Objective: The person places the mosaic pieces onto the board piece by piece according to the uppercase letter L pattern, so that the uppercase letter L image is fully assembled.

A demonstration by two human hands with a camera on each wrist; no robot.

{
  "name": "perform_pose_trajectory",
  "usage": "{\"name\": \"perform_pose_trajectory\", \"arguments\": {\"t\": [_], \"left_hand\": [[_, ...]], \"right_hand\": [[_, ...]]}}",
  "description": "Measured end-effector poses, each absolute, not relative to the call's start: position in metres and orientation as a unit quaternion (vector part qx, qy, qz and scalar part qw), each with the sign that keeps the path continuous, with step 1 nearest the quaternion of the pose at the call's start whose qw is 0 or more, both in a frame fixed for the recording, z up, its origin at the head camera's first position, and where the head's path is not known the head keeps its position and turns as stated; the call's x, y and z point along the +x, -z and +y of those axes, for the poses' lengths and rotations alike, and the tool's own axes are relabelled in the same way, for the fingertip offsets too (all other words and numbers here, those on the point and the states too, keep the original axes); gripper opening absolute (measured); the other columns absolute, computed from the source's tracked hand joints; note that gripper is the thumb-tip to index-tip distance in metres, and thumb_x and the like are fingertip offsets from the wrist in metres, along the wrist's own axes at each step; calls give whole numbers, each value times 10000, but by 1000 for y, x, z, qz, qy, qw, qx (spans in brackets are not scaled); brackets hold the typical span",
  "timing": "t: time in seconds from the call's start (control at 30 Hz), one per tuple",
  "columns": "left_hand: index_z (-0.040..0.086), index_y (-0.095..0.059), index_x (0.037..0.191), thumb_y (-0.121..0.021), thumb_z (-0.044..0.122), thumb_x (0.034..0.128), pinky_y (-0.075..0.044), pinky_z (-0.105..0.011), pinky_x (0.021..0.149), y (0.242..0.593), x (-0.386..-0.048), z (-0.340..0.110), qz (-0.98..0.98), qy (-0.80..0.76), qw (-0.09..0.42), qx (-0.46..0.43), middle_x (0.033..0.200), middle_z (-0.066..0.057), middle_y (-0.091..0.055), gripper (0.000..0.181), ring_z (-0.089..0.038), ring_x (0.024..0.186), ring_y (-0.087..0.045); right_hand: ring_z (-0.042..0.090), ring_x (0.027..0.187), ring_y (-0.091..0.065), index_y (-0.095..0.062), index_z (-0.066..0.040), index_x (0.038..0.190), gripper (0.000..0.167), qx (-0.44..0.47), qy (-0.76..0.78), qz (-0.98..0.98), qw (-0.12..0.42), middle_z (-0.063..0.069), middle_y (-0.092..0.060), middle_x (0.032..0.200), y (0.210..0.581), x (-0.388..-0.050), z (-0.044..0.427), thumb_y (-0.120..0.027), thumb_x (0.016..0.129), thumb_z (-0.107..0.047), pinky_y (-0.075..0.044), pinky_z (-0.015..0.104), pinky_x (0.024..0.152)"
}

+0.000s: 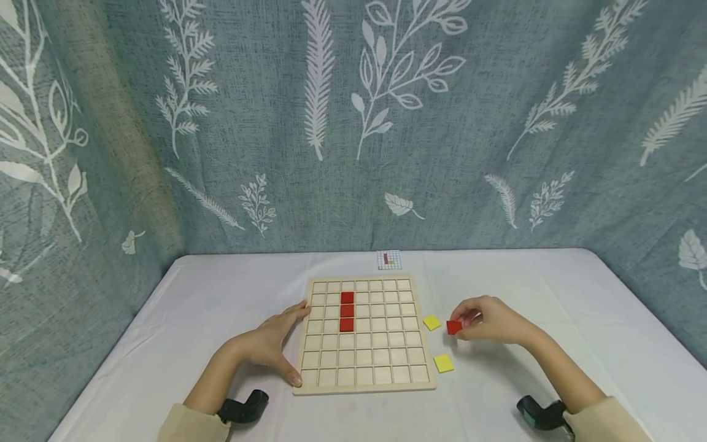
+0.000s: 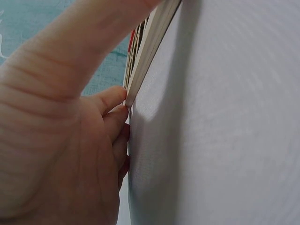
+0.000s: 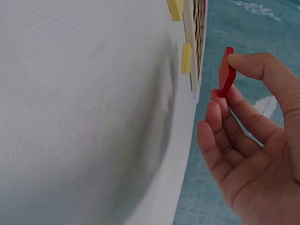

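Note:
A light wooden grid board (image 1: pixel 364 389) lies flat on the table, with red square tiles (image 1: pixel 347 310) filling three cells of one column. My left hand (image 1: pixel 270 339) rests along the board's left edge, thumb at the near corner and fingertips farther up the side; the left wrist view shows those fingers touching the rim. Right of the board, my right hand (image 1: pixel 488 320) pinches a red square tile (image 3: pixel 227 72) between thumb and finger, held above the table. Two yellow square tiles (image 1: pixel 432 322) lie between the board and that hand, one nearer me (image 1: pixel 444 363).
A small card (image 1: pixel 389 259) printed with a coloured grid lies beyond the board at the table's far edge. White cloth covers the table (image 1: pixel 221 294). A blue-green curtain (image 1: pixel 276 202) with white leaf patterns hangs behind. Dark wrist devices (image 1: pixel 244 407) sit on both forearms.

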State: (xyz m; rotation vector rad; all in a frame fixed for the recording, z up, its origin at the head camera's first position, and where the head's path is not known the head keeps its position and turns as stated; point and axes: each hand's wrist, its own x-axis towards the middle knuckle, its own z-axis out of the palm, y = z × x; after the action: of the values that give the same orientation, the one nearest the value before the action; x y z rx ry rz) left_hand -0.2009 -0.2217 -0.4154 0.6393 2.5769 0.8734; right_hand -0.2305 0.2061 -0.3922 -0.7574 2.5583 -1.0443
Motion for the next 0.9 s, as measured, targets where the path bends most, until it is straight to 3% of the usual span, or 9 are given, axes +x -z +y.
{"name": "perform_pose_trajectory", "arguments": {"t": [0.37, 0.9], "left_hand": [[-9, -197, 1439, -898, 385, 479, -92, -645, 1061, 414, -199, -221, 907, -311, 172, 225, 1523, -221, -95, 1252, -437, 1379, -94], [7, -197, 1443, -897, 397, 469, -98, -646, 1059, 414, -200, -221, 909, -309, 172, 220, 1527, -206, -97, 1261, -434, 1380, -95]], "right_hand": [[81, 723, -547, -661, -47, 960, 259, -265, 386, 876, 118, 2, -625, 833, 400, -230, 199, -737, 755, -188, -495, 221, 677], [69, 726, -552, -673, -52, 959, 233, -308, 404, 855, 109, -14, -639, 831, 398, -228, 147, -728, 765, -168, -504, 223, 712]]}}
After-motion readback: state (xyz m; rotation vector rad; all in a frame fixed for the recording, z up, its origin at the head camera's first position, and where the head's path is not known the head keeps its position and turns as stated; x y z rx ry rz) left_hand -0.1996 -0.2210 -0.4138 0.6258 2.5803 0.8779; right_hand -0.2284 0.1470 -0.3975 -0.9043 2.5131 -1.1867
